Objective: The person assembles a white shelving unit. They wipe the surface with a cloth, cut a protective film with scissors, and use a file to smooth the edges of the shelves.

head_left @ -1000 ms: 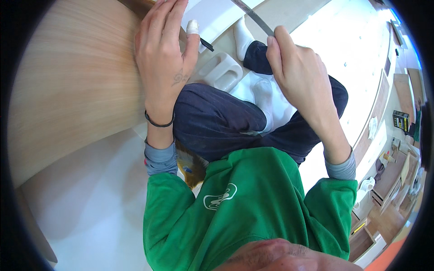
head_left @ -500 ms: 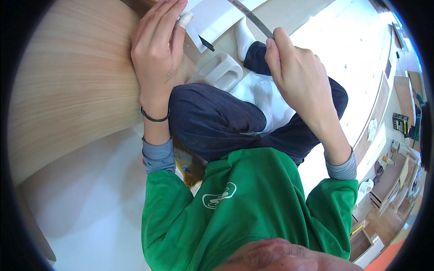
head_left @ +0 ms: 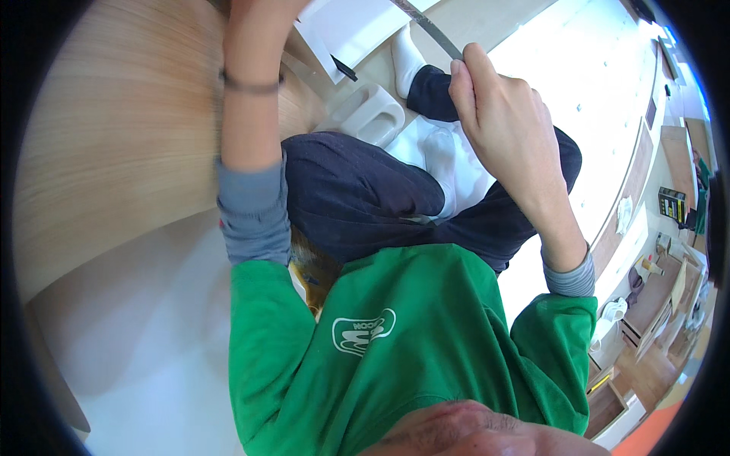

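Observation:
My right hand (head_left: 506, 125) is closed around the near end of a narrow, flat grey metal strip (head_left: 430, 29). The thumb and forefinger press along it, and its far end passes out at the top edge. From the strip's look I cannot tell its exact kind. At the top left, my left hand (head_left: 262, 11) reaches past the edge of the picture beside a curved wood-grain panel (head_left: 125, 144). Its fingers are cut off and the arm is blurred, so what it touches is hidden.
Ahead between the hands lie a white board (head_left: 357, 34), a small black piece (head_left: 344, 68) and a pale plastic part with a handle-like loop (head_left: 369, 114). My crossed legs (head_left: 365, 178) fill the middle. Boards and a black box (head_left: 672, 205) stand far right.
My left hand has moved up and away, its fingers now outside the picture. The right hand and the metal strip have stayed nearly in place.

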A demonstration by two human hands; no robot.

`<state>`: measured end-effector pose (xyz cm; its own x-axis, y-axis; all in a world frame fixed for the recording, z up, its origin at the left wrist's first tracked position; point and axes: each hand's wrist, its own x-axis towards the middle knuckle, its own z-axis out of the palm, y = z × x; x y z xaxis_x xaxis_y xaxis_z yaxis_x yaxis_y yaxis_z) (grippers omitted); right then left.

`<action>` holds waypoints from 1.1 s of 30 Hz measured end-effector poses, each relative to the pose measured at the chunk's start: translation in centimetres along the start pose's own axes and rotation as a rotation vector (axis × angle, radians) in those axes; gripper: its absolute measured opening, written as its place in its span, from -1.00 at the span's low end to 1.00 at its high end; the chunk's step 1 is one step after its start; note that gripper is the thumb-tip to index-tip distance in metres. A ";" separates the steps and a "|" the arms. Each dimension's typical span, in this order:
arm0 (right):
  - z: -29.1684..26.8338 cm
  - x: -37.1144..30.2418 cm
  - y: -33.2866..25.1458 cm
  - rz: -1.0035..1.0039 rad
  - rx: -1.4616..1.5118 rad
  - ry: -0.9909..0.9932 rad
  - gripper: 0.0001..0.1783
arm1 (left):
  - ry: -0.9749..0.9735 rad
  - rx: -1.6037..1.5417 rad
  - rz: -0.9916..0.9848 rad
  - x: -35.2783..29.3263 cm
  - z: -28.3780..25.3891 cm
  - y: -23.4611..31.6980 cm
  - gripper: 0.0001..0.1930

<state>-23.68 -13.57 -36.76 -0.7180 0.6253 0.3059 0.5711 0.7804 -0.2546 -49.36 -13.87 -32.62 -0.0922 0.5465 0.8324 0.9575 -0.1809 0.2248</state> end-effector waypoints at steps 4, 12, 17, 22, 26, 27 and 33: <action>-0.1 0.0 -0.5 -0.028 -0.056 0.026 -0.71 | -0.192 -0.130 -0.061 2.6 5.0 -5.8 -0.59; 1.3 2.7 0.7 -0.025 -0.005 0.048 -0.74 | -0.245 0.122 -0.093 3.7 7.1 -8.0 -0.45; 0.9 5.5 2.4 -0.131 0.014 0.128 -0.71 | -0.319 0.085 -0.165 5.7 9.6 -11.0 -0.35; -0.6 2.7 1.8 -0.033 0.127 0.006 -0.73 | -0.349 -0.057 -0.174 5.2 7.8 -9.1 -0.25; -2.1 0.4 0.8 -0.014 0.226 -0.056 -0.76 | -0.306 -0.180 -0.078 3.1 5.7 -6.1 -0.23; -2.2 0.2 1.0 -0.059 0.293 -0.056 -0.71 | -0.293 -0.165 -0.040 2.7 5.3 -5.9 -0.23; -2.7 -2.7 2.5 -0.092 0.418 -0.165 -0.33 | -0.375 -0.143 -0.164 2.5 5.1 -4.3 -0.23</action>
<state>-19.27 -13.28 -35.68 -0.8315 0.5174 0.2025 0.3170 0.7412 -0.5918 -52.30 -7.60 -34.07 -0.1093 0.8319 0.5440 0.8886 -0.1635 0.4285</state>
